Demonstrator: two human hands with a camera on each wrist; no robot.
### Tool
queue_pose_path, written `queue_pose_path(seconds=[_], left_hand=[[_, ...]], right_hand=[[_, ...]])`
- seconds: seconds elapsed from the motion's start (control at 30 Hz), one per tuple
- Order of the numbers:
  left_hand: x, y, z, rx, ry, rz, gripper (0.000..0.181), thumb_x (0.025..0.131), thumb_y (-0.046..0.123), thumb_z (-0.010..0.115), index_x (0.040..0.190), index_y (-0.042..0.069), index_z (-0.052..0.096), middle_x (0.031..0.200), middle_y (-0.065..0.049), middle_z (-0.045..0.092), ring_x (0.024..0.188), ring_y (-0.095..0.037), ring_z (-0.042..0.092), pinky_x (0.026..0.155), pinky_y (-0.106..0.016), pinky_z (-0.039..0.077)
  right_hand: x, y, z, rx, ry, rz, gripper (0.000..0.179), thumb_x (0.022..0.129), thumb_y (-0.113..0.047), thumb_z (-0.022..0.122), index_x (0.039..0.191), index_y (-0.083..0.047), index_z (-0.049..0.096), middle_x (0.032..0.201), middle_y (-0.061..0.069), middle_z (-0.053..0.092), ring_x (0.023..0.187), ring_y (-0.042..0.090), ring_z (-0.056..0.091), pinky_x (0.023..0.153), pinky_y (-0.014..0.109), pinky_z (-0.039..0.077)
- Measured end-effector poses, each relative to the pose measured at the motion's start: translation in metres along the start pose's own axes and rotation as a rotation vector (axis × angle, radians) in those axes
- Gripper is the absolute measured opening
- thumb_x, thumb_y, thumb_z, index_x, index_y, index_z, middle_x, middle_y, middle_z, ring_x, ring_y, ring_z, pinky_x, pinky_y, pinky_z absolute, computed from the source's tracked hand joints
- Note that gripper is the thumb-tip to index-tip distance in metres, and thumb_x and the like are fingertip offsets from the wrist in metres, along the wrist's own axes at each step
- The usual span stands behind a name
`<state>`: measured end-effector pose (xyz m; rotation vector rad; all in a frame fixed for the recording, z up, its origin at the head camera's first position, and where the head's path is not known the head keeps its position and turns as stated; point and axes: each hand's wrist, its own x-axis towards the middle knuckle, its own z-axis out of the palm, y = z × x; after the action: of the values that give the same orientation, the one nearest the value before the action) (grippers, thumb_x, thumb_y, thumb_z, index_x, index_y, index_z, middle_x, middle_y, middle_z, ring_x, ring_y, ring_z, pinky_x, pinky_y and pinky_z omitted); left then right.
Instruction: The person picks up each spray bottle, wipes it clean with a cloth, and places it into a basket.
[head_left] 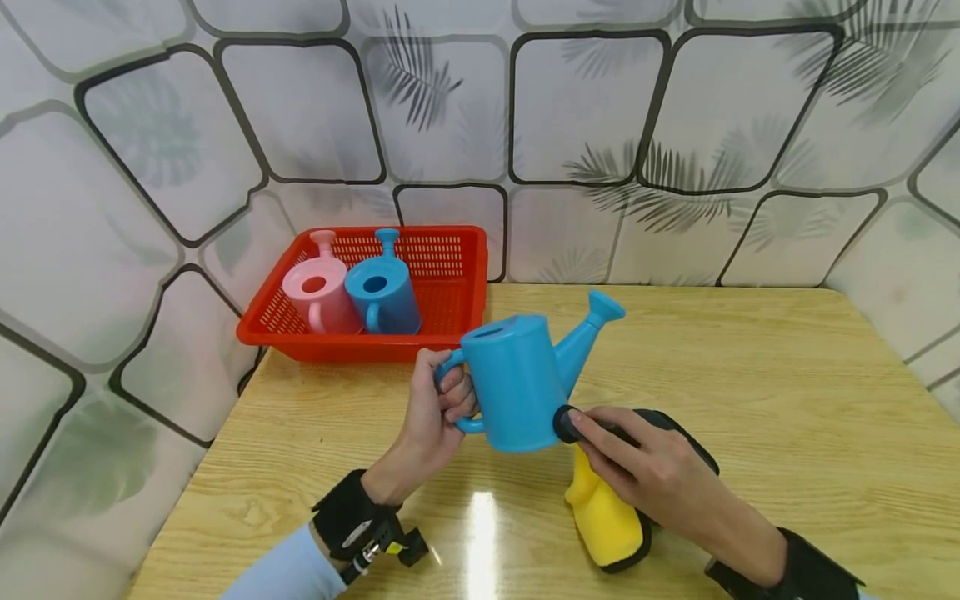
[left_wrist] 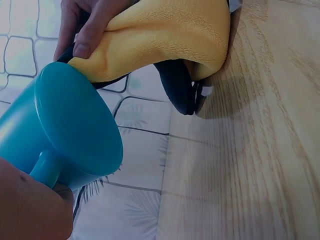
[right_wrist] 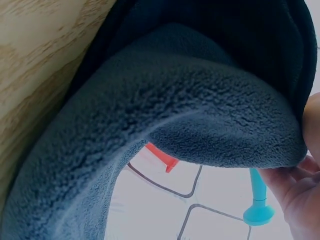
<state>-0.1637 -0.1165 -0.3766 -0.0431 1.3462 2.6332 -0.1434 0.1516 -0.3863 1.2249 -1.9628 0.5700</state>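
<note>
A blue watering can point(head_left: 517, 383) is held above the table, its spout pointing up to the right. My left hand point(head_left: 438, 400) grips it by the handle, fingers curled through the loop. In my right hand point(head_left: 652, 462) is a cloth point(head_left: 603, 508), yellow on one face and dark on the other, pinched between thumb and fingers. A dark bunched corner of it touches the can's lower right side; the rest hangs toward the table. The left wrist view shows the can's base and the cloth's yellow face point(left_wrist: 160, 40); the dark fleecy face point(right_wrist: 150, 95) fills much of the right wrist view.
A red plastic basket point(head_left: 450, 292) stands at the back left of the wooden table point(head_left: 787, 400). Inside its left part are a pink watering can point(head_left: 330, 300) and another blue watering can point(head_left: 393, 296). A patterned wall covering point(head_left: 585, 108) rises behind the table.
</note>
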Motion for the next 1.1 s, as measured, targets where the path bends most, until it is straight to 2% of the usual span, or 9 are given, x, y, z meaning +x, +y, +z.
queue_pose_path(seconds=[0.3, 0.67, 0.83, 1.1], left_hand=[[-0.003, -0.005, 0.001, 0.05, -0.03, -0.002, 0.04, 0.102, 0.029, 0.033, 0.063, 0.021, 0.034, 0.053, 0.009, 0.033, 0.048, -0.006, 0.034, 0.058, -0.021, 0.03], [-0.009, -0.013, 0.006, 0.152, -0.081, -0.013, 0.041, 0.101, 0.028, 0.034, 0.061, 0.02, 0.03, 0.052, 0.009, 0.028, 0.047, -0.006, 0.03, 0.06, -0.024, 0.029], [-0.011, -0.015, 0.007, 0.191, -0.087, -0.03, 0.04, 0.101, 0.029, 0.034, 0.063, 0.019, 0.03, 0.053, 0.009, 0.029, 0.048, -0.007, 0.031, 0.06, -0.023, 0.029], [-0.012, -0.018, 0.004, 0.203, -0.057, -0.054, 0.04, 0.102, 0.03, 0.035, 0.063, 0.018, 0.03, 0.053, 0.01, 0.03, 0.049, -0.008, 0.031, 0.062, -0.024, 0.03]], right_hand=[[0.0, 0.0, 0.0, -0.027, 0.035, 0.053, 0.038, 0.108, -0.029, 0.049, 0.117, -0.004, 0.076, 0.091, 0.009, 0.064, 0.067, 0.013, 0.064, 0.057, 0.019, 0.054], [-0.001, 0.007, -0.007, -0.048, -0.013, 0.181, 0.043, 0.108, -0.031, 0.046, 0.119, 0.001, 0.073, 0.091, 0.013, 0.06, 0.063, 0.014, 0.058, 0.054, 0.017, 0.051], [-0.002, 0.016, -0.011, -0.089, 0.013, 0.201, 0.045, 0.108, -0.033, 0.047, 0.118, 0.002, 0.073, 0.089, 0.014, 0.057, 0.06, 0.014, 0.054, 0.049, 0.016, 0.045], [-0.004, 0.029, -0.014, -0.167, 0.122, 0.212, 0.047, 0.107, -0.036, 0.049, 0.115, 0.003, 0.075, 0.085, 0.017, 0.057, 0.058, 0.015, 0.051, 0.045, 0.018, 0.039]])
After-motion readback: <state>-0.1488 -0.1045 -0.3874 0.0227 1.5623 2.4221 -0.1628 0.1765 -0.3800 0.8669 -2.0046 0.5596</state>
